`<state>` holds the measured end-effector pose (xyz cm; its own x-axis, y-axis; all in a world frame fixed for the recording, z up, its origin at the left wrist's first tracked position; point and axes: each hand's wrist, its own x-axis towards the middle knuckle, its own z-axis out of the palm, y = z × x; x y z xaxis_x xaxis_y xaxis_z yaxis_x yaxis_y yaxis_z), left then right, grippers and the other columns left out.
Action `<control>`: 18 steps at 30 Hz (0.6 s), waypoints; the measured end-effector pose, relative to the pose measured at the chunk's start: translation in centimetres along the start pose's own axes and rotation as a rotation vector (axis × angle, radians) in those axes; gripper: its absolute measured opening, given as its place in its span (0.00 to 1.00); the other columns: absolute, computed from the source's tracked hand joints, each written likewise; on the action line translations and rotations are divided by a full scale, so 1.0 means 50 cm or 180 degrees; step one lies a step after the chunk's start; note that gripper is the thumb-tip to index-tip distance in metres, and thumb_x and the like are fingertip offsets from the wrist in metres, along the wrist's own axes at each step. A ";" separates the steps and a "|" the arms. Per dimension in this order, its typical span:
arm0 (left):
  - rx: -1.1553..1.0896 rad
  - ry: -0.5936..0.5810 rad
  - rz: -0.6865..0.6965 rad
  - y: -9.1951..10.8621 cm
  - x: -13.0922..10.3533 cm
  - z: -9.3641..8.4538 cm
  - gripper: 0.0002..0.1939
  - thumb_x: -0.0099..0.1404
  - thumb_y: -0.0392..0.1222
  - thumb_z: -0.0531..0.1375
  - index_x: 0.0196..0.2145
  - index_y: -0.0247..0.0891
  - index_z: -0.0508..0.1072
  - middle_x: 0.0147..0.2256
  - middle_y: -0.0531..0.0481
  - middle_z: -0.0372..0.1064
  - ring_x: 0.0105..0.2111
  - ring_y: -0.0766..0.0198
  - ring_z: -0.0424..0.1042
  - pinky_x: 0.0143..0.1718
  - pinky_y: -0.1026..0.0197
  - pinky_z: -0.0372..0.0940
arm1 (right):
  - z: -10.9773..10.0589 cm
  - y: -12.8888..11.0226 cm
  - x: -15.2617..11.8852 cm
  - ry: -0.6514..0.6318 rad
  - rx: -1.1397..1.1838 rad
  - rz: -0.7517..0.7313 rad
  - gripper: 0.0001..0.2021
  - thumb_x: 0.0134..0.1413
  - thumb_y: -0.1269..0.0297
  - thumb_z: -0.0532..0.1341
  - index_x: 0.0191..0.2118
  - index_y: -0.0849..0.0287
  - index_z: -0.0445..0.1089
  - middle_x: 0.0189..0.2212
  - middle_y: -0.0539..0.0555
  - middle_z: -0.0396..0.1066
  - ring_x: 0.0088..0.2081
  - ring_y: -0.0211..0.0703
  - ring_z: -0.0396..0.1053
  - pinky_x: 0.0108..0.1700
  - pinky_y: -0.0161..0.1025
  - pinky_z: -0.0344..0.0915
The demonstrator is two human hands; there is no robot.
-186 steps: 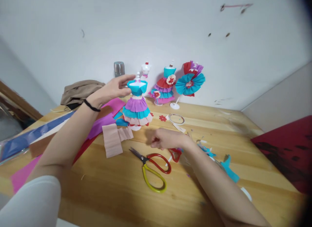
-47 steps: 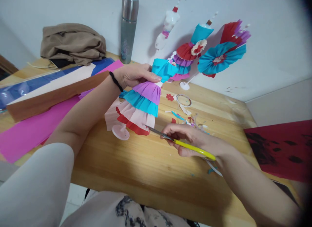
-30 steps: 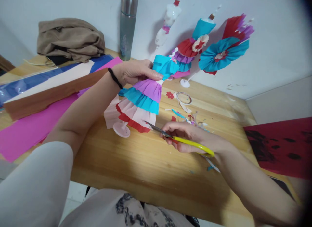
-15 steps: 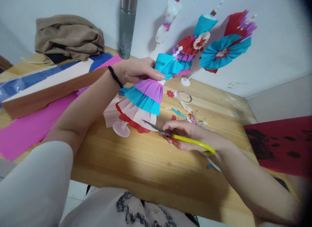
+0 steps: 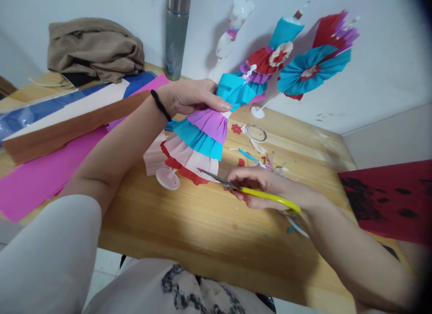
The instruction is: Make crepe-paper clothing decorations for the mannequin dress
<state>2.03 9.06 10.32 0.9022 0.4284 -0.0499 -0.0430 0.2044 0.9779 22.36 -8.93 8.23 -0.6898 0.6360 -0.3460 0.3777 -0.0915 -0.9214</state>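
Note:
My left hand is closed around the waist of a small dress form on a round white base, tilted over the table. It wears a paper dress with a turquoise top and ruffled tiers in purple, turquoise, pale pink and red. In my right hand is a pair of yellow-handled scissors. Their blades lie at the lower edge of the pale pink tier, above the scalloped red one. Whether the blades are cutting into the paper I cannot tell.
Behind stand more dress forms, one mostly bare and others in coloured paper. A tape roll and paper scraps lie to the right. Folded paper sheets, brown cloth and a bottle occupy the left and back.
Very little differs. The view has shifted slightly; my left hand still holds the dress form and the scissors stay at the same tier's edge.

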 end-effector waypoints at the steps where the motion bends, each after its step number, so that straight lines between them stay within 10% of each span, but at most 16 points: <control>1: 0.0012 -0.0024 0.0032 -0.001 -0.001 -0.001 0.09 0.52 0.29 0.69 0.27 0.33 0.71 0.28 0.55 0.67 0.30 0.71 0.65 0.35 0.67 0.61 | 0.000 0.003 -0.002 -0.0024 0.0017 0.0005 0.13 0.59 0.56 0.64 0.42 0.59 0.65 0.33 0.48 0.63 0.31 0.33 0.59 0.31 0.32 0.58; 18: 0.0046 -0.0135 0.0131 -0.012 0.010 -0.011 0.15 0.45 0.37 0.75 0.25 0.35 0.72 0.27 0.54 0.67 0.28 0.68 0.61 0.35 0.63 0.60 | 0.000 0.000 0.004 0.0039 -0.0044 -0.0050 0.14 0.59 0.54 0.64 0.41 0.59 0.65 0.32 0.48 0.62 0.30 0.32 0.58 0.30 0.31 0.57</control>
<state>2.27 9.61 9.60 0.9172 0.3984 -0.0013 -0.0744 0.1745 0.9818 22.23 -8.81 8.14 -0.6881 0.6466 -0.3292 0.3755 -0.0710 -0.9241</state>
